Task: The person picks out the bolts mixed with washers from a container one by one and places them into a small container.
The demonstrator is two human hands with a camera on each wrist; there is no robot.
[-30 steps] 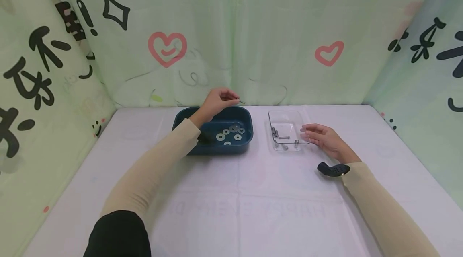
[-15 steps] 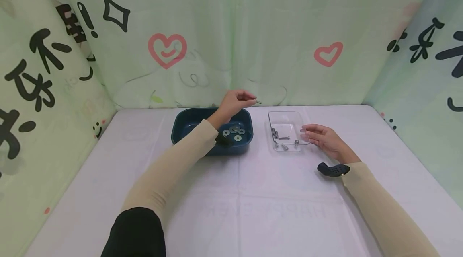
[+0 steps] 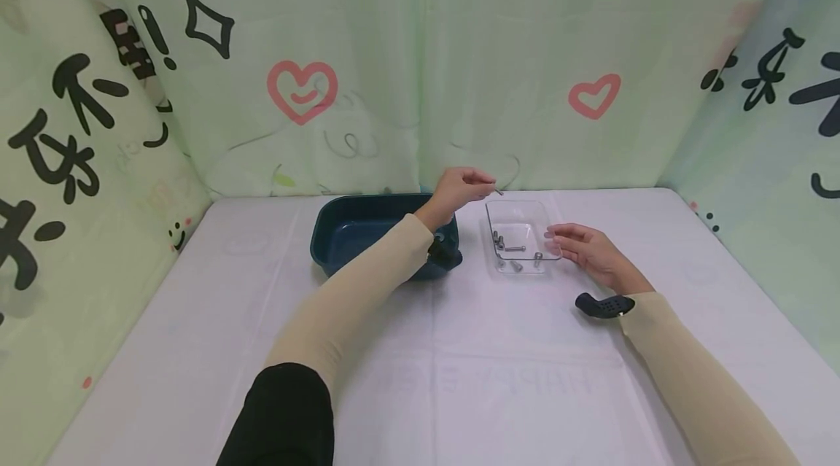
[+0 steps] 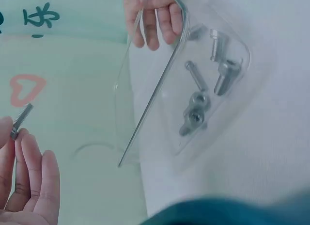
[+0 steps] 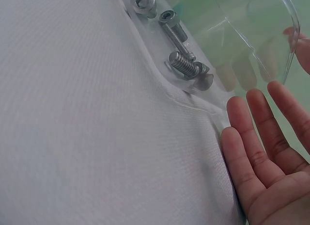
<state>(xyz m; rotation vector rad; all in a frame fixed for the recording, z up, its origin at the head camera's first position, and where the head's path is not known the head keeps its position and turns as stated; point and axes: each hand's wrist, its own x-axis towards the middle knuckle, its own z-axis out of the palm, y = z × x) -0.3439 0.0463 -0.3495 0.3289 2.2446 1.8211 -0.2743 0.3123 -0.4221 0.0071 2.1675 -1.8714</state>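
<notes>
My left hand (image 3: 459, 191) is raised at the back left corner of a clear plastic box (image 3: 521, 267). Thumb and fingertips pinch a small threaded screw (image 4: 22, 118) by one end, its thread pointing outward. Inside the box lie several metal socket-head screws (image 5: 184, 65) of different sizes, near its left side and front. My right hand (image 3: 593, 253) is at the box's right side, fingers fairly straight with their tips against the clear wall and the thumb tip by the rim.
A dark blue bin (image 3: 341, 233) stands left of the box, partly covered by my left forearm; a washer (image 3: 438, 237) shows inside. A white cloth (image 3: 426, 378) covers the table. Printed green curtains (image 3: 492, 50) rise behind and at both sides.
My left hand has travelled right, from above the blue bin to the clear box, carrying the screw. The right hand and the box have stayed where they were.
</notes>
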